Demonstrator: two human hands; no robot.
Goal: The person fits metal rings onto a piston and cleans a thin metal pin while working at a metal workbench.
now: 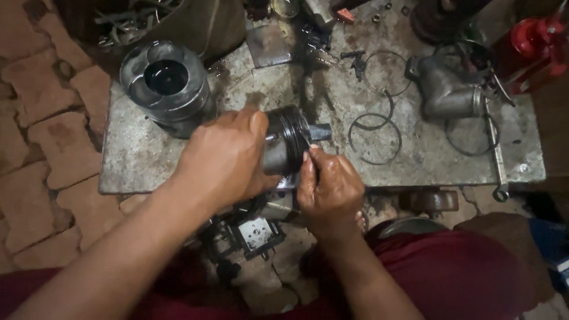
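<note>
Clasping the piston [287, 139] sideways in the left hand [222, 157], fingers curled firmly over its skirt, crown pointing toward 3 o'clock. Pinching the right hand [329, 189] shut at the piston's 5 o'clock edge, fingertips [309, 155] pressing against the dark grooved band; too dim to tell whether gripping a thin ring or a small tool there. Holding the piston just above the near edge of the metal slab [142, 160], roughly at its middle.

Judging by the pose, working at the ring grooves, one groove at a time. Calling, most likely, for a steady left-hand hold and a careful, even pull around the band, thin rings being easy to snap or kink.

Lying loose at 3 o'clock, near the piston: several thin rings [374, 139], overlapping on the slab. Standing upright at 10 o'clock: a second piston [166, 83], hollow side up. Resting at 2 o'clock, well apart: a cast pipe elbow [444, 89], and beyond it a red can [536, 41]. Lying along the slab's right edge: a long wrench [496, 160]. Sitting at 6 o'clock, below the slab: a small blocky part [255, 234]. Nothing crowding the hands directly; only the loose rings lying close enough to be brushed.
</note>
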